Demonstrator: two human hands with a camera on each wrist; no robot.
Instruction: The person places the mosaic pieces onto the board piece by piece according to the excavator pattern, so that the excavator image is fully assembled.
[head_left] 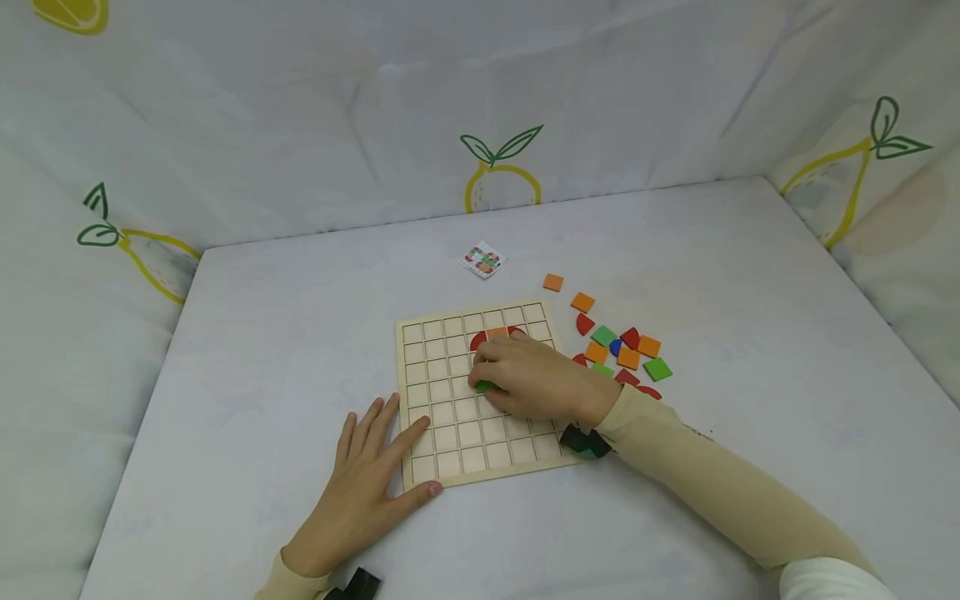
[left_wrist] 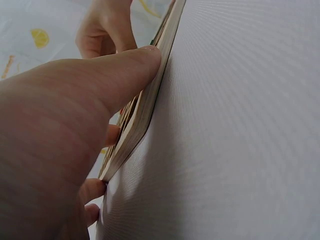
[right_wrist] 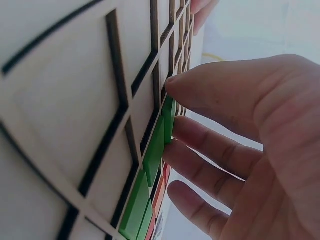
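Observation:
A wooden grid board (head_left: 442, 414) lies on the white table. My right hand (head_left: 540, 379) is over its middle and pinches a green square tile (right_wrist: 170, 119) between thumb and fingers, right at the grid. In the right wrist view, more green tiles (right_wrist: 154, 145) sit in cells beside it. Farther up the board, an orange tile (head_left: 497, 333) lies between two red rounded pieces (head_left: 478, 340), partly behind my right hand. With fingers spread, my left hand (head_left: 360, 492) rests at the board's near left corner, its thumb (left_wrist: 135, 70) on the front edge.
Right of the board lie loose orange, green, red and blue pieces, among them a green square (head_left: 657, 369) and an orange square (head_left: 582, 302). A small pattern card (head_left: 482, 260) lies behind the board. White cloth walls (head_left: 337, 125) with lemon drawings border the table.

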